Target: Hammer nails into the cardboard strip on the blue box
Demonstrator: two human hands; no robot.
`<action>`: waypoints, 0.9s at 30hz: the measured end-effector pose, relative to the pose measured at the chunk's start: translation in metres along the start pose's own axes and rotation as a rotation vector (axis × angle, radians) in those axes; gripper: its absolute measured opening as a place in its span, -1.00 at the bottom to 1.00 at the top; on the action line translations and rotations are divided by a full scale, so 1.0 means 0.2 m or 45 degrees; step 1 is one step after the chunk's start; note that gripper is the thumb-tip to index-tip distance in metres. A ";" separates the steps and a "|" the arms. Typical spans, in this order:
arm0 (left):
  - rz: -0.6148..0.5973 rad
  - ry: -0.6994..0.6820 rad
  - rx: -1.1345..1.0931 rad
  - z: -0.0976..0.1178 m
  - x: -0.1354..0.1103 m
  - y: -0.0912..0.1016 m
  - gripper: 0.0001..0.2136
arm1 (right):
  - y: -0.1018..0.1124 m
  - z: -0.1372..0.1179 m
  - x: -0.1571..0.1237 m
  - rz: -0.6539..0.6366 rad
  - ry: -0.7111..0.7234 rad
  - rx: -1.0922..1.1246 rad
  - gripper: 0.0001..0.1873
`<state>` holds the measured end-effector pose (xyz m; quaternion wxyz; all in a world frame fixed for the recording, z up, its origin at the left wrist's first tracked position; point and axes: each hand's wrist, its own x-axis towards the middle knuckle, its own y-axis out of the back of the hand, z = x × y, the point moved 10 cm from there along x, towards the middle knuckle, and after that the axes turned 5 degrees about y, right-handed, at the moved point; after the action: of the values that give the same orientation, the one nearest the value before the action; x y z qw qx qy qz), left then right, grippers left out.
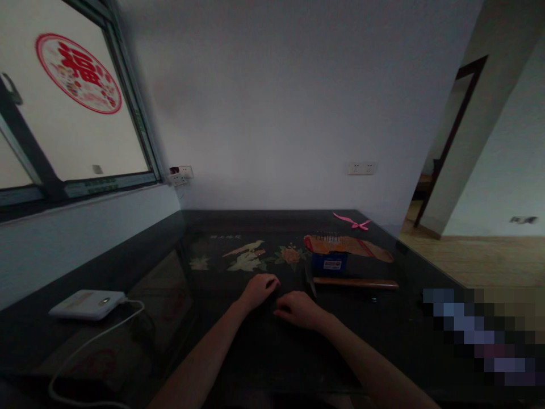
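Note:
Both my hands rest on a dark table (238, 363) with a glossy top and a painted flower-and-bird pattern (251, 258). My left hand (259, 289) lies knuckles up with its fingers curled under, and my right hand (298, 309) sits just beside it, fingers also bent toward the left hand. The room is dim, so whatever is pinched between the fingertips is too small and dark to name. A thin dark stick-like object (310, 282) lies just beyond my right hand.
Behind my hands stand a small blue box (329, 262), a wooden comb-like piece (347, 246), a long wooden rod (355, 282) and a pink ribbon (352, 222). A white device (87, 304) with a white cable (91, 341) lies at the left. A window is at the left, a doorway at the right.

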<state>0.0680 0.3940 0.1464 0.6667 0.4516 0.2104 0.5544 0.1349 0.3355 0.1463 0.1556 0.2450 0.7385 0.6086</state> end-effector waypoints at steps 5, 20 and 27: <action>-0.008 -0.017 -0.028 0.01 -0.01 0.01 -0.76 | 0.01 0.00 -0.01 -0.001 -0.013 0.002 -0.72; -0.031 -0.063 -0.007 0.03 -0.02 0.00 -0.77 | 0.02 0.00 -0.02 0.041 -0.022 -0.015 -0.74; -0.036 -0.086 0.027 0.05 -0.02 0.00 -0.77 | 0.03 0.01 -0.02 0.023 -0.048 -0.004 -0.75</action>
<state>0.0747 0.3872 0.1502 0.6763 0.4740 0.1999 0.5273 0.1405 0.3354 0.1515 0.1644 0.2627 0.7323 0.6064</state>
